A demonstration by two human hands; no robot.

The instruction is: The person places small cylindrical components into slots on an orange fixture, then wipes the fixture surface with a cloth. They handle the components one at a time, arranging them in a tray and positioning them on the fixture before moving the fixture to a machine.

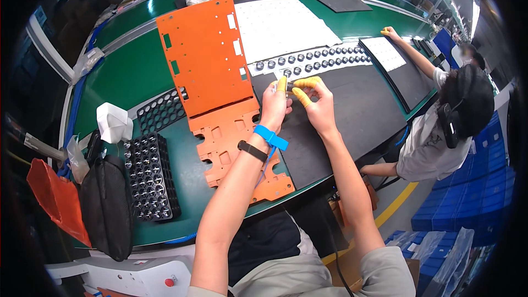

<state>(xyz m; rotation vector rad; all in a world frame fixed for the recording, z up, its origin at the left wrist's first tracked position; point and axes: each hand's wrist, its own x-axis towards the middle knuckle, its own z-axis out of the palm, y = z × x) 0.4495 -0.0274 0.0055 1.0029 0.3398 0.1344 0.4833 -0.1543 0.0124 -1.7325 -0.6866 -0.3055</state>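
Note:
My left hand (pixel 275 104) and my right hand (pixel 319 103) meet over the near edge of a white strip (pixel 278 70) that carries two rows of small black round parts (pixel 308 68). Yellow covers wrap several fingertips. Between the hands is a small dark part (pixel 291 86), pinched by my right fingers. My left fingers are closed beside it, around something slim and pale that they mostly hide. A blue wrist strap (pixel 270 137) with a cord and a black band (pixel 252 150) circle my left wrist and forearm.
Left of my hands lies an orange plate (pixel 206 58) with cut-outs. Further left stand a stacked black tray (pixel 148 179) of round metallic parts, a perforated black tray (pixel 159 111) and a black bag (pixel 106 203). A dark mat (pixel 346 121) lies right, and a co-worker (pixel 440 126) sits beyond.

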